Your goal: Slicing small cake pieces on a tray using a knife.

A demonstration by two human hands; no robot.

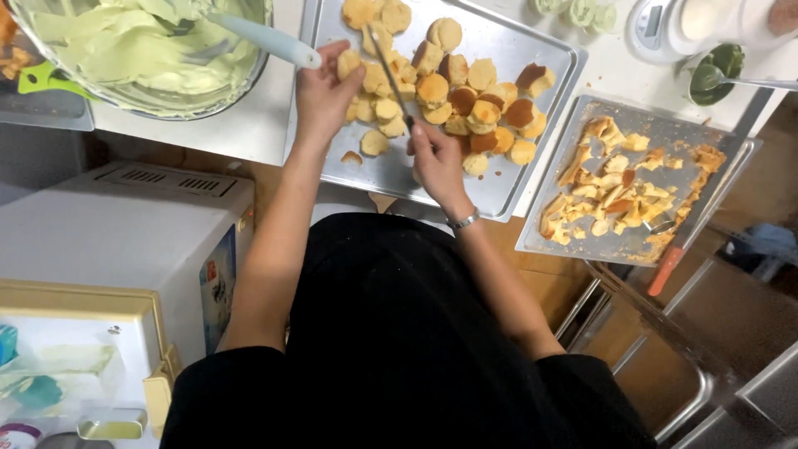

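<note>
The fingers of the left hand [326,93] pinch a small round cake [348,62] over the near edge of a big tray [549,58]. The fingers of the right hand [435,160] are shut tight on the handle of a knife [388,71]. The knife's blade points away from the person, and its tip is right by the cake in the left hand. A bracelet [462,221] sits on the right wrist.

Close to the person, on the left, stands a white box machine [125,224].

The big tray lies on the table [241,129], and both hands are over it. It is full of little round cakes [465,96], yellow and brown, all in a heap. One crumb [352,157] lies alone near the left wrist.

To the right is a second tray [582,241] with torn cake scraps [615,187] on it. A tool with an orange handle [665,268] rests at its near edge.

Farther off, on the left, a metal bowl [141,106] holds pale green cream [141,41]. A spatula [266,40] leans in it, and its handle ends just by the left hand.

At the far right sit a kitchen scale [657,29] and a small cup [716,71] with a spoon in it.
</note>
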